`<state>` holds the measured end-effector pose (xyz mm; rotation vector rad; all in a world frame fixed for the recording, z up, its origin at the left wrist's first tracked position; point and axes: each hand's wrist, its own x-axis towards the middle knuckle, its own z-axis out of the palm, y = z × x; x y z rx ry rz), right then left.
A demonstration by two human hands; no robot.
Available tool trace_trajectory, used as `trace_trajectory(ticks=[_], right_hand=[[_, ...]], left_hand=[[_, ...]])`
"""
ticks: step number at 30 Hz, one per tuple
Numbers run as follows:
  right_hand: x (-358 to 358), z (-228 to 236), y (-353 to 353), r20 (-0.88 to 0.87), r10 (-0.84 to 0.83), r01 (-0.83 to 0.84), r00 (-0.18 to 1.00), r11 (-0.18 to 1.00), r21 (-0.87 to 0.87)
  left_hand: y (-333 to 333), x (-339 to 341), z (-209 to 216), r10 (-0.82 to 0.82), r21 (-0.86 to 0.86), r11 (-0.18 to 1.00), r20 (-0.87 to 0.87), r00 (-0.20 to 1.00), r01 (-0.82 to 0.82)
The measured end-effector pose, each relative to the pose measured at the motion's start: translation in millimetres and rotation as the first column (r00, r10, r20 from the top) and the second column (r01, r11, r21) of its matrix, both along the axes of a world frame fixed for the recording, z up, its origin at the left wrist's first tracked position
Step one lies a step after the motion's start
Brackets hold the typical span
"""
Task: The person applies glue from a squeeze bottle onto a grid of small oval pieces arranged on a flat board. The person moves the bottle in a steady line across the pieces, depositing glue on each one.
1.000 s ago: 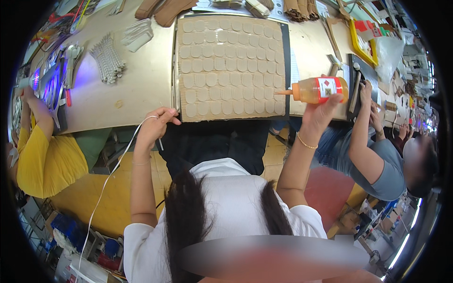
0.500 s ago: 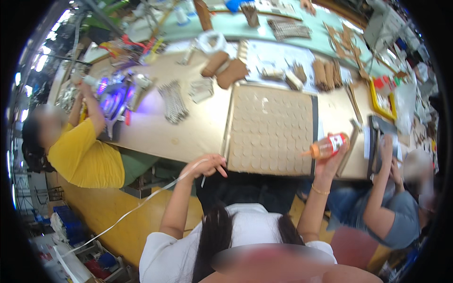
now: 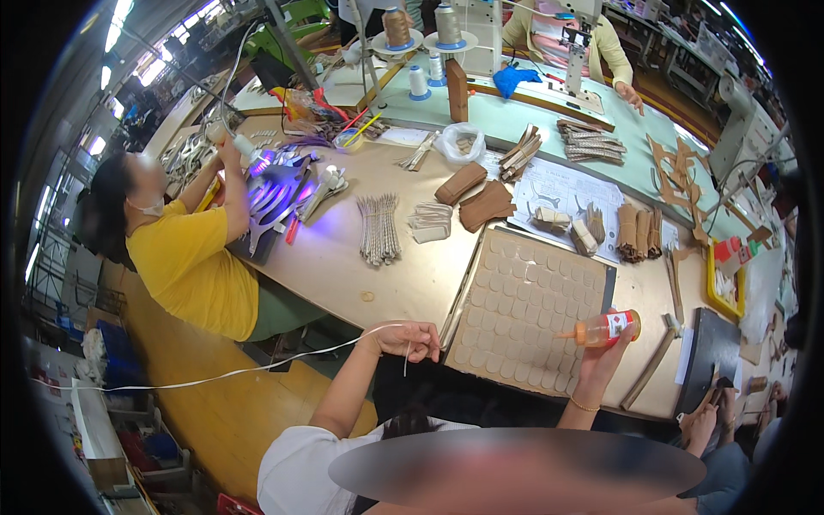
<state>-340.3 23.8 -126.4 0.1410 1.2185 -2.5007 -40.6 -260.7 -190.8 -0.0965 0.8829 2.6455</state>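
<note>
A white strip [image 3: 257,375] runs in from the left and over my left hand [image 3: 410,341], its end hanging below the fingers. Those fingers are curled around it, near the front left corner of a board. On this board [image 3: 446,330] lie rows of small tan oval pieces [image 3: 525,302]. My right hand [image 3: 606,365] grips a squeeze bottle [image 3: 594,330] of orange-brown liquid above the board's right edge. The bottle lies nearly level, its thin nozzle pointing left over the ovals.
Brown leather pieces [image 3: 487,206], a bundle of patterned strips [image 3: 378,229] and a hammer [image 3: 652,365] lie around the board. A yellow basket [image 3: 725,287] stands at right. A co-worker in yellow [image 3: 193,275] works under a purple light at left; another person's hands [image 3: 708,421] are at lower right.
The view has tilted upward, showing more of the far table. My left fingers, stretched out before, are now curled in. The bottle remains in my right hand.
</note>
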Motion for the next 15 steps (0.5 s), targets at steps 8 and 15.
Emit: trace_trajectory(ticks=[8,15], right_hand=[[-2.0,-2.2,4.5,-0.051,0.005,-0.005,0.999,1.0,0.008],[3.9,3.6,2.8,-0.071,0.005,-0.005,0.997,1.0,-0.007]], left_hand=[[2.0,3.4,2.2,0.02,-0.059,0.998,0.044,0.999,-0.018],[1.3,3.4,7.8,0.007,-0.046,0.999,0.082,0.997,-0.003]])
